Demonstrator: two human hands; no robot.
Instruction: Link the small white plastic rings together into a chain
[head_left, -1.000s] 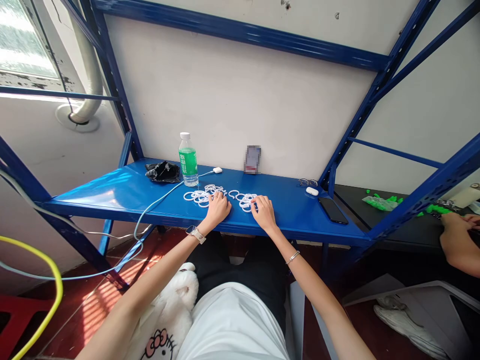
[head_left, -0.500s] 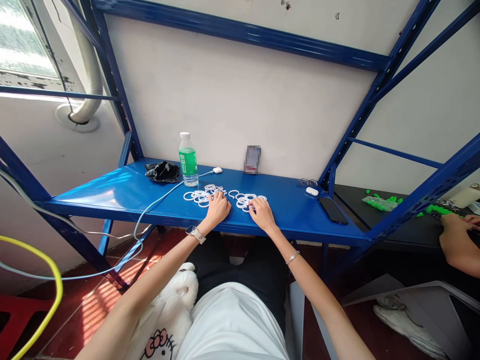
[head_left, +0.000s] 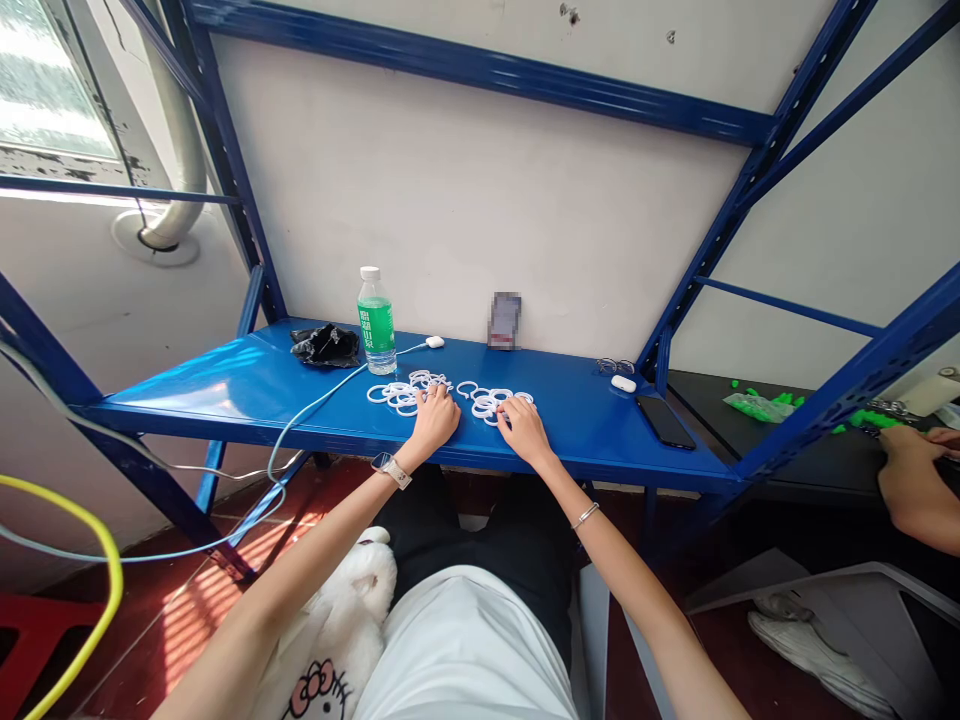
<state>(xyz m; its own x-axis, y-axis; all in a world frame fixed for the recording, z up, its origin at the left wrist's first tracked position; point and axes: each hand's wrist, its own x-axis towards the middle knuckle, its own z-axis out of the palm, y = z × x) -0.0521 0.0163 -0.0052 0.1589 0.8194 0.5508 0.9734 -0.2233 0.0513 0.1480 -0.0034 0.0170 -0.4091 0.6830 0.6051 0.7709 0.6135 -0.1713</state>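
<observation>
Two loose piles of white plastic rings lie side by side on the blue tabletop. My left hand rests at the near right edge of the left ring pile, fingers bent and slightly apart. Beside the right ring pile is my right hand, loosely curved, its fingertips touching or just over the nearest rings. Neither hand visibly grips a ring, though the undersides of the fingers are hidden.
Behind the left pile stand a water bottle and a crumpled black bag. A phone leans on the wall. Glasses, a white case and a black phone lie right. Another person's hand shows far right.
</observation>
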